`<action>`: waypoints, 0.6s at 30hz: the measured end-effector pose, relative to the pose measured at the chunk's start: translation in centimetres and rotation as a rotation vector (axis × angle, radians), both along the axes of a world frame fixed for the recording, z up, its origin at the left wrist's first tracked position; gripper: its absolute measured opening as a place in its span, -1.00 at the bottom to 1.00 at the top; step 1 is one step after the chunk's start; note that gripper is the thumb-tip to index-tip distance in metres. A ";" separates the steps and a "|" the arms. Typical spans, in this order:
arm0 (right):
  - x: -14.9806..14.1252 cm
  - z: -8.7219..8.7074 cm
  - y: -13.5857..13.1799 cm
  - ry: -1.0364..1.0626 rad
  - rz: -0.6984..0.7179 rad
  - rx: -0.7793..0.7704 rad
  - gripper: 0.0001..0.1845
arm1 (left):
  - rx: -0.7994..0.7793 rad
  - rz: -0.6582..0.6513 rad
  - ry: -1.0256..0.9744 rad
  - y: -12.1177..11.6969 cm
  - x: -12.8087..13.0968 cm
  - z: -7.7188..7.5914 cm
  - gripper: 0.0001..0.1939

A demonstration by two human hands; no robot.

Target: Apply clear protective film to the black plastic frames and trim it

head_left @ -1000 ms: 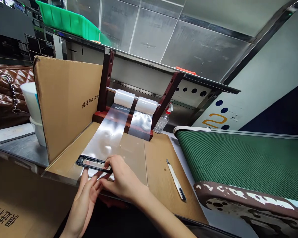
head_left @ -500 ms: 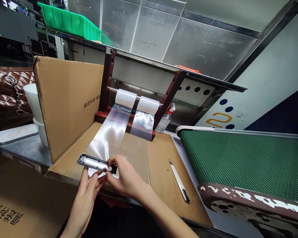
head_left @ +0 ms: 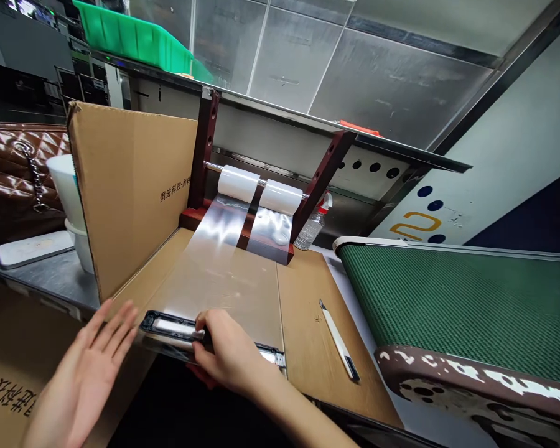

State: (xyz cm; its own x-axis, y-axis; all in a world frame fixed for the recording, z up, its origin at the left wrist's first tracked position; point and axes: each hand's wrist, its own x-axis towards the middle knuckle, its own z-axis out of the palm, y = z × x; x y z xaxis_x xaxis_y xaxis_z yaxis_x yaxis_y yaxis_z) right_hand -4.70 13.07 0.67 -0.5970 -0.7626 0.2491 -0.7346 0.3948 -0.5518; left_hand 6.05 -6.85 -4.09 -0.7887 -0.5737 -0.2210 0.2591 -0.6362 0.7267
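My right hand [head_left: 226, 348] pinches a narrow black plastic frame [head_left: 172, 326] with a pale strip along its middle, low over the near edge of the cardboard-covered table. Right of that hand, the end of a similar black-edged piece [head_left: 275, 356] shows; the hand hides whether the two are joined. My left hand [head_left: 93, 361] is apart from the frame on its left, fingers stretched, palm bare. Clear film [head_left: 219, 223] runs down from the left white roll [head_left: 238, 183] onto the cardboard. A second roll [head_left: 280, 197] beside it has a shorter film tail.
A white-handled craft knife [head_left: 340, 341] lies on the cardboard at right, beside a green conveyor belt [head_left: 462, 298]. A spray bottle [head_left: 312, 227] stands behind. An upright cardboard panel [head_left: 135, 193] borders the left side. A green bin [head_left: 135, 40] sits on the shelf above.
My left hand has let go of the frame and moved left, opening out. The right hand has brought the frame slightly down and nearer. The similar piece at right has come into view.
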 end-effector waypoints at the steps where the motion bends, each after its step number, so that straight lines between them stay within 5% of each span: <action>1: 0.1 -0.3 -0.1 0.015 0.005 -0.012 -0.81 | 0.011 0.043 -0.012 -0.6 0.5 0.2 -0.47; 6: 0.6 -0.8 -0.5 0.055 0.013 -0.023 -0.83 | 0.031 0.229 -0.109 -1.4 1.9 1.6 -0.48; 18: 1.9 -2.3 -0.3 0.068 0.006 0.018 -0.73 | 0.129 0.244 -0.216 1.0 2.4 0.9 -0.58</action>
State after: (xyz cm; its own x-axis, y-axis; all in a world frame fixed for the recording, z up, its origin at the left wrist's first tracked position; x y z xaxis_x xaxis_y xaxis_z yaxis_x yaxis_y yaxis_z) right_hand -2.80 12.81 -1.66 -0.5743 -0.7709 0.2757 -0.7728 0.3993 -0.4933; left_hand 8.49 -5.80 -3.15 -0.5591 -0.6960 -0.4506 0.2637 -0.6645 0.6992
